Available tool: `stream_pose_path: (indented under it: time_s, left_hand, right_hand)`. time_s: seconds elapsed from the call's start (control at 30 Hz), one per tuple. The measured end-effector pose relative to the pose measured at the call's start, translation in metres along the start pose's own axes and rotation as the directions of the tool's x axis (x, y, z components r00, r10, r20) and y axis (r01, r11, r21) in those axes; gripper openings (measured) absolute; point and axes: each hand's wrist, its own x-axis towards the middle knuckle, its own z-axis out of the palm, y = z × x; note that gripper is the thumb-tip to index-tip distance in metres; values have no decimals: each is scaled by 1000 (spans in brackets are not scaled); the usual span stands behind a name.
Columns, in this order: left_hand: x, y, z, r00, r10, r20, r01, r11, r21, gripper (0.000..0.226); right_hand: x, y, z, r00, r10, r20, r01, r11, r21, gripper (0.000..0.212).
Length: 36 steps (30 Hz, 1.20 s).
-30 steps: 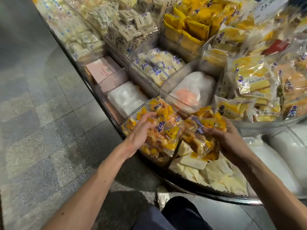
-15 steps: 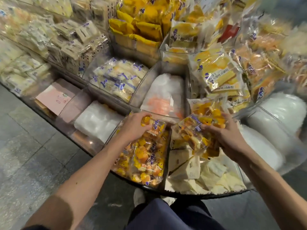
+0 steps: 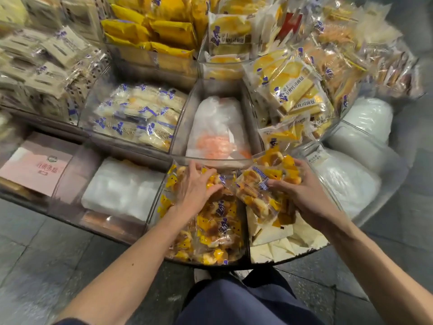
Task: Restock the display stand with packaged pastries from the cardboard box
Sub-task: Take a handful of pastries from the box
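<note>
The left hand (image 3: 194, 190) lies with fingers spread on the pastry packs (image 3: 218, 233) that fill the clear bin (image 3: 152, 219) beneath it. The right hand (image 3: 307, 195) is clamped on one pastry pack (image 3: 255, 191), held over the neighbouring bin (image 3: 283, 259) of white triangular packets (image 3: 274, 238). Just beyond both hands, a middle bin (image 3: 182, 123) holds a white plastic bag (image 3: 218, 123).
</note>
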Motion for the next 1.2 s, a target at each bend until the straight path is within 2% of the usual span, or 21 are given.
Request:
stream_pose_path:
  time_s: [0.17, 0.23, 0.3, 0.33, 0.37, 0.4, 0.47, 0.5, 0.57, 0.63, 0.7, 0.8, 0.87, 0.97, 1.1, 1.17, 1.2]
  left_hand:
    - [0, -9, -3, 991, 86, 100, -109, 959, 262, 63]
    - [-1, -12, -12, 994, 111, 22, -113, 959, 260, 56]
    - [-10, -15, -27, 992, 68, -109, -65, 997, 30, 46]
    - [-15, -16, -35, 991, 11, -136, -31, 988, -149, 42]
    - [-20, -18, -44, 993, -63, -102, 28, 948, -318, 40]
    - [-25, -20, -53, 990, -138, 5, 123, 873, -472, 41]
    - [-39, -24, -70, 929, -207, 308, 369, 603, -708, 48]
    - [-48, -26, -77, 883, -180, 433, 463, 478, -747, 52]
    - [-65, -30, -85, 820, -87, 565, 555, 361, -750, 55]
    - [-78, -31, -89, 805, -22, 593, 572, 294, -766, 49]
    - [-88, -29, -91, 819, -1, 574, 563, 197, -803, 36]
    - [-98, -29, -91, 822, -38, 569, 568, -23, -822, 21]
    - [-100, -33, -90, 814, -52, 579, 567, -144, -811, 28]
    - [-98, -41, -88, 804, -116, 583, 563, -166, -810, 40]
    - [-89, -60, -94, 807, -152, 571, 543, -193, -817, 43]
    - [-83, -70, -100, 839, -212, 501, 483, -134, -865, 43]
    - [-79, -77, -102, 864, -249, 438, 436, -65, -898, 43]
  right_hand:
    - [-16, 8, 16, 999, -12, -48, 14, 999, 35, 66]
    - [-20, 10, 23, 997, -15, -75, 19, 998, 58, 69]
    - [-23, 12, 31, 995, -21, -99, 28, 997, 69, 71]
    - [-24, 14, 36, 993, -21, -115, 29, 997, 70, 72]
    - [-24, 16, 41, 991, -21, -133, 30, 997, 71, 72]
    - [-24, 18, 46, 989, -23, -149, 34, 997, 72, 71]
    - [-25, 23, 58, 985, -24, -171, 37, 997, 73, 69]
    - [-26, 25, 65, 985, -20, -171, 33, 997, 75, 69]
    - [-28, 30, 82, 987, -16, -161, 27, 997, 69, 70]
    - [-30, 36, 101, 987, -29, -156, 39, 997, 65, 69]
    - [-32, 43, 117, 985, -46, -164, 57, 996, 64, 69]
    - [-35, 51, 134, 986, -61, -155, 72, 996, 61, 76]
    - [-38, 55, 143, 988, -84, -133, 87, 996, 17, 85]
    - [-42, 58, 151, 991, -89, -103, 91, 996, 18, 83]
    - [-44, 59, 142, 996, 5, -86, 9, 986, 165, 46]
    - [-44, 61, 131, 994, 20, -109, 2, 981, 195, 47]
    - [-45, 62, 126, 992, 20, -127, 6, 979, 204, 49]
